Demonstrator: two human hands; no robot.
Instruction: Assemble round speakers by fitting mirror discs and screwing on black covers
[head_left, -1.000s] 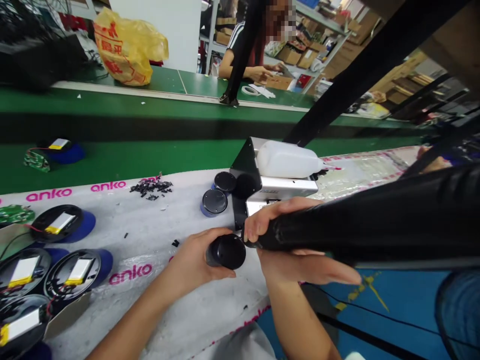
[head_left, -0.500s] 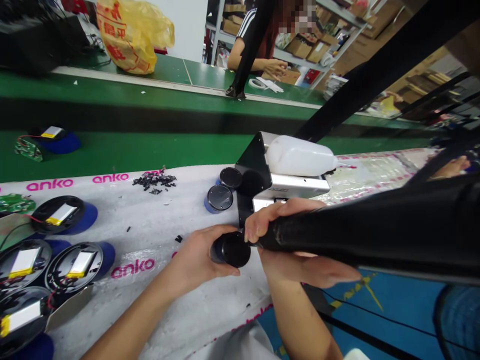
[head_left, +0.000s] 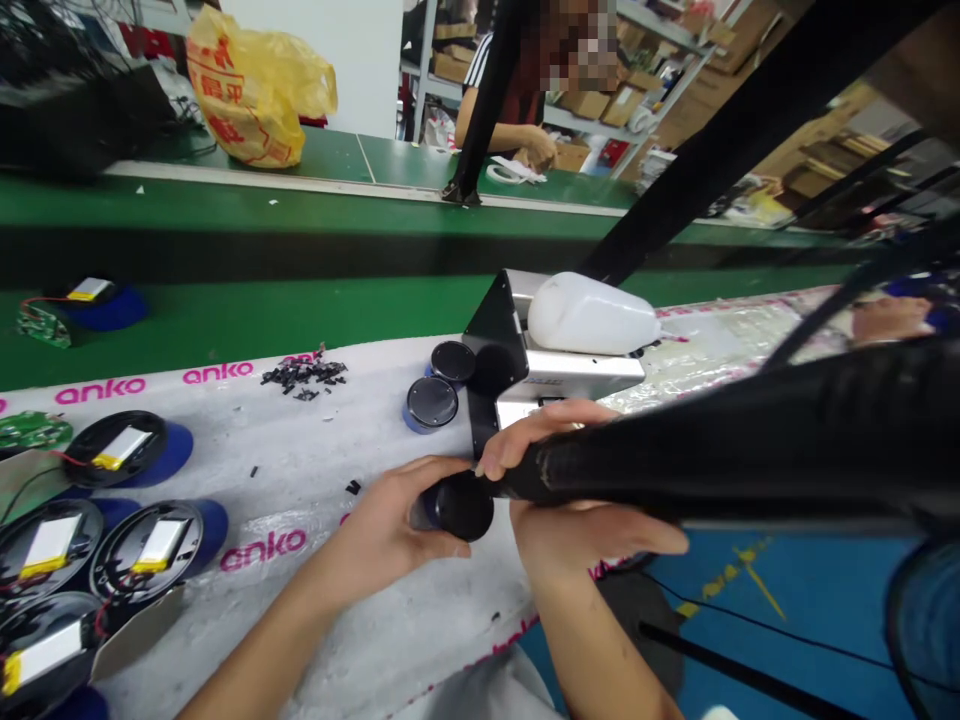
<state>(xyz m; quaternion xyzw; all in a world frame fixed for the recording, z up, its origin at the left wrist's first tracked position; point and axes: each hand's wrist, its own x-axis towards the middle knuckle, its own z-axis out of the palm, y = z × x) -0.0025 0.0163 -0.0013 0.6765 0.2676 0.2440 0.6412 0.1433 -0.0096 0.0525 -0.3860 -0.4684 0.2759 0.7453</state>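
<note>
My left hand point(head_left: 382, 530) is wrapped around a round blue housing with a black lid point(head_left: 463, 508), held upright on the covered bench. In my right hand point(head_left: 577, 530) is a thick black electric screwdriver point(head_left: 697, 450), fingers closed around its body. The tool's front end points left, at the lid's upper right edge; its very tip is hard to make out. Just beyond stand two similar lidded housings, a nearer one point(head_left: 432, 403) and a farther one point(head_left: 453, 362), beside a black-and-silver box-shaped machine point(head_left: 517, 335). A white plastic bottle point(head_left: 589, 315) lies on that machine.
Open housings with batteries point(head_left: 161, 545) crowd the left side. Small black pieces point(head_left: 304, 374) lie in a pile on the white bench cover point(head_left: 315, 455). A black post point(head_left: 675, 170) slants behind. Across the green bench sits a yellow bag point(head_left: 259, 90), near a co-worker's hands point(head_left: 536, 148).
The whole view has shifted slightly. My left hand still grips the housing, and the screwdriver stays at its lid. The co-worker's hands across the bench have moved lower.
</note>
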